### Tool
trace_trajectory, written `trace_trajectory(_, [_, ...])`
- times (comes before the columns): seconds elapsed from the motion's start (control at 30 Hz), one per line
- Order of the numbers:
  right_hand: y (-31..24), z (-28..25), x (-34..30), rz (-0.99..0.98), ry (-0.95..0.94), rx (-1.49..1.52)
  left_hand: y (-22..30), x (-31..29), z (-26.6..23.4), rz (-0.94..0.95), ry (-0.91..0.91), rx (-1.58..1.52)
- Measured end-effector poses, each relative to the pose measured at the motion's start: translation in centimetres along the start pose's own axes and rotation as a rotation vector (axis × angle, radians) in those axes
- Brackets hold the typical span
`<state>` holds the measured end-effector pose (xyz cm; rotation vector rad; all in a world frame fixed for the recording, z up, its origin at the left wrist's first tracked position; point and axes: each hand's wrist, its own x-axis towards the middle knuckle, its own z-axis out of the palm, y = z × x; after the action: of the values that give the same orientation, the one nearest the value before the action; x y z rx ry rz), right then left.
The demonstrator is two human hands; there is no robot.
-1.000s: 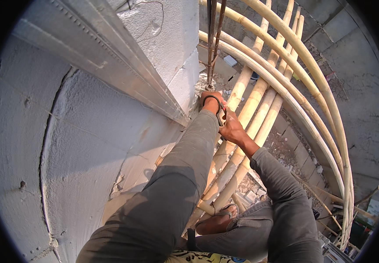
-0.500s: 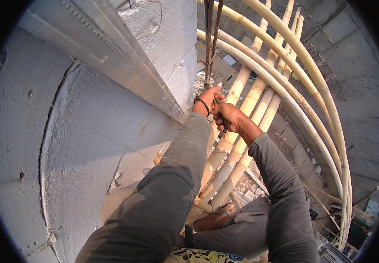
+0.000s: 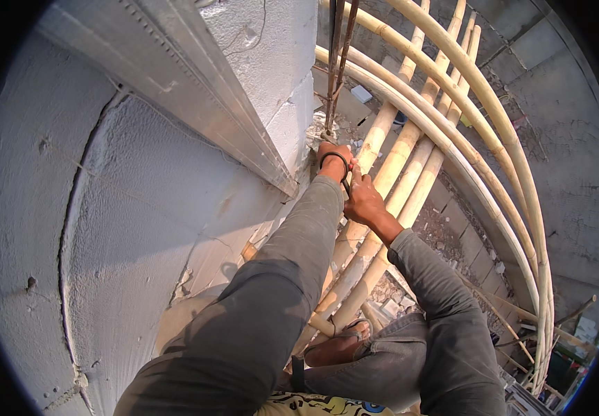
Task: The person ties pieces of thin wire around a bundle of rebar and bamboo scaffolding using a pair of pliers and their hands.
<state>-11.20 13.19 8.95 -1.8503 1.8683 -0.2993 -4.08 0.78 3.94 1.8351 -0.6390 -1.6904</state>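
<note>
Slim dark tool point(image 3: 346, 186), partly hidden, right hand point(image 3: 364, 201) curled round it, left hand point(image 3: 338, 150), grip unclear

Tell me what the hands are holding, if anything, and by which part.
The right hand seems to hold a slim dark object, its gripped part hidden from view. What the left hand holds, if anything, cannot be told.

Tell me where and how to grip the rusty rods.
Grip the rusty rods along the straight stretch beyond the left hand, probably from the right: they are slim and close together, the pale wall crowds their left, and their right looks more open.
</note>
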Motion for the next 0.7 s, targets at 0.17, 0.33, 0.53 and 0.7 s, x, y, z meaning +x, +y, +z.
trace_trajectory(0.17, [1.0, 3.9, 1.3, 0.130, -0.204, 0.241, 0.6, 0.0, -0.7, -0.004, 0.066, 0.337])
trace_trajectory(0.33, [0.0, 1.1, 1.3, 0.478, -0.549, 1.455, 1.4, -0.3, -3.5, -0.014, -0.196, 0.300])
trace_trajectory(0.53, [-3.4, -1.5, 2.0, 0.582, -0.497, 1.187, 1.9, 0.3, -3.2, -0.045, -0.247, 0.173])
trace_trajectory(0.7, [-3.9, -1.9, 2.0, 0.564, -0.419, 1.200, 2.5, 0.6, -3.7, -0.062, -0.292, 0.239])
